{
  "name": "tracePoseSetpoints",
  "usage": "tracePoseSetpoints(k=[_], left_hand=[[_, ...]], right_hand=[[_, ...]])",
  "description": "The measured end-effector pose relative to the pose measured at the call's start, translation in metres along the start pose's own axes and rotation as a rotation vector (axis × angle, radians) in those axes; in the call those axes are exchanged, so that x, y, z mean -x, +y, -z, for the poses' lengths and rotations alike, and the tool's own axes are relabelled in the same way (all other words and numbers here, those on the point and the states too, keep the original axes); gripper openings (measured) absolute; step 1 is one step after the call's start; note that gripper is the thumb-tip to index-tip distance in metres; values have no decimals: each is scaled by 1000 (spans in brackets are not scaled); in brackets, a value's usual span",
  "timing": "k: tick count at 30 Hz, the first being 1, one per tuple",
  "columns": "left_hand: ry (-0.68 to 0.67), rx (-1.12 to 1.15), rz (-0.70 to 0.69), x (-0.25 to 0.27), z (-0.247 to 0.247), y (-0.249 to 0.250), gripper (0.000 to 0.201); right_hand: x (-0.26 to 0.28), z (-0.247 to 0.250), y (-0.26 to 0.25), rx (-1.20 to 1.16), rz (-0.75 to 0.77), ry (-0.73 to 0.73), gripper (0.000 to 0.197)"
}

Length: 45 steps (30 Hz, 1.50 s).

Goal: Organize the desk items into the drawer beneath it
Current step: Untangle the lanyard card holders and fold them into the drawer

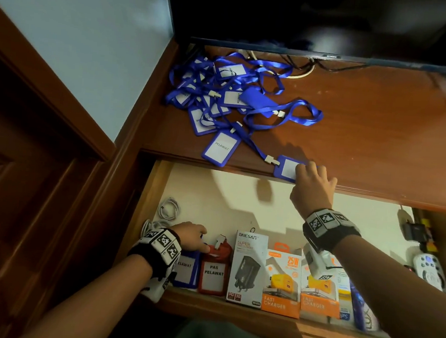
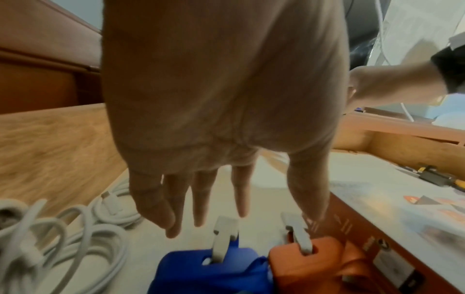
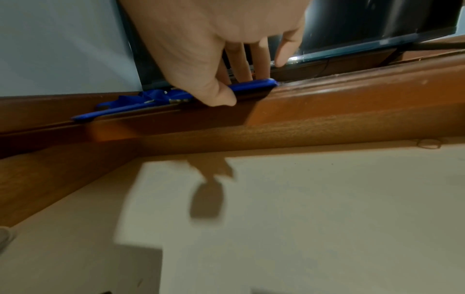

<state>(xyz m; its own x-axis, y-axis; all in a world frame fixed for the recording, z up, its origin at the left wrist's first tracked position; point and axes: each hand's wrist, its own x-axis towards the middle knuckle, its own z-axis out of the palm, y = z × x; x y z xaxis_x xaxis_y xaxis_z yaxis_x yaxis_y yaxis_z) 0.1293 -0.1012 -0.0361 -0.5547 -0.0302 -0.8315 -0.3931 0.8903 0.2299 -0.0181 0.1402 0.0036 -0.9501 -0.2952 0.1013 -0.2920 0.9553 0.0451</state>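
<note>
Partly hidden under the right hand (image 1: 311,186): a blue plastic badge holder with a white card (image 1: 287,168), flat at the front edge of the reddish-brown wooden desk (image 1: 379,133), thumb beneath and fingers on top pinching it. Long axis running left-right, clip end toward the blue lanyard pile (image 1: 230,89). Left hand (image 1: 190,236) low in the open pale-lined drawer (image 1: 241,197), fingers spread and relaxed above a blue holder (image 2: 214,272) and a red holder (image 1: 214,270); contact unclear.

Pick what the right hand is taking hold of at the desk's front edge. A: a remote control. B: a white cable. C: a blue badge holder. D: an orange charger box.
C: the right hand pinches the blue badge holder at the desk edge, thumb below it and fingers above.
</note>
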Motion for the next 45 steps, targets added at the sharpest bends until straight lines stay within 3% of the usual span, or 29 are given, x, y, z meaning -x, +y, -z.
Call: tracePoseSetpoints(k=[3, 7, 10, 13, 16, 19, 21, 23, 25, 28, 34, 39, 42, 45], left_hand=[[188, 142, -18, 5, 9, 12, 61], [445, 410, -212, 16, 34, 42, 49], [661, 590, -338, 26, 55, 69, 48], [720, 690, -554, 35, 75, 92, 63], [669, 498, -718, 35, 93, 110, 76], [550, 356, -637, 20, 105, 118, 53], [606, 309, -565, 5, 109, 113, 24], [718, 289, -485, -8, 113, 104, 8], [819, 264, -398, -18, 121, 91, 11], [859, 240, -290, -30, 140, 65, 18], [934, 190, -127, -46, 172, 29, 17], [1000, 310, -101, -31, 211, 32, 20], [1037, 518, -149, -18, 235, 36, 18], [986, 811, -255, 0, 242, 52, 21]], right_hand=[[4, 4, 2, -81, -23, 72, 18], [16, 9, 1, -329, -109, 59, 9], [19, 20, 6, -547, -42, 52, 14], [19, 47, 10, -682, 37, 37, 9], [20, 75, 14, -806, 55, -25, 9], [25, 96, 26, -1016, 33, 15, 22], [28, 101, 41, -1137, -66, 47, 24], [34, 97, 59, -1204, -202, 77, 28], [42, 87, 78, -1266, -363, 120, 29], [57, 73, 96, -1319, -572, 198, 35], [79, 54, 105, -1339, -807, 318, 38], [83, 39, 107, -1373, -996, 459, 37], [81, 37, 110, -1340, -1068, 512, 37], [76, 40, 101, -1364, -1078, 485, 37]])
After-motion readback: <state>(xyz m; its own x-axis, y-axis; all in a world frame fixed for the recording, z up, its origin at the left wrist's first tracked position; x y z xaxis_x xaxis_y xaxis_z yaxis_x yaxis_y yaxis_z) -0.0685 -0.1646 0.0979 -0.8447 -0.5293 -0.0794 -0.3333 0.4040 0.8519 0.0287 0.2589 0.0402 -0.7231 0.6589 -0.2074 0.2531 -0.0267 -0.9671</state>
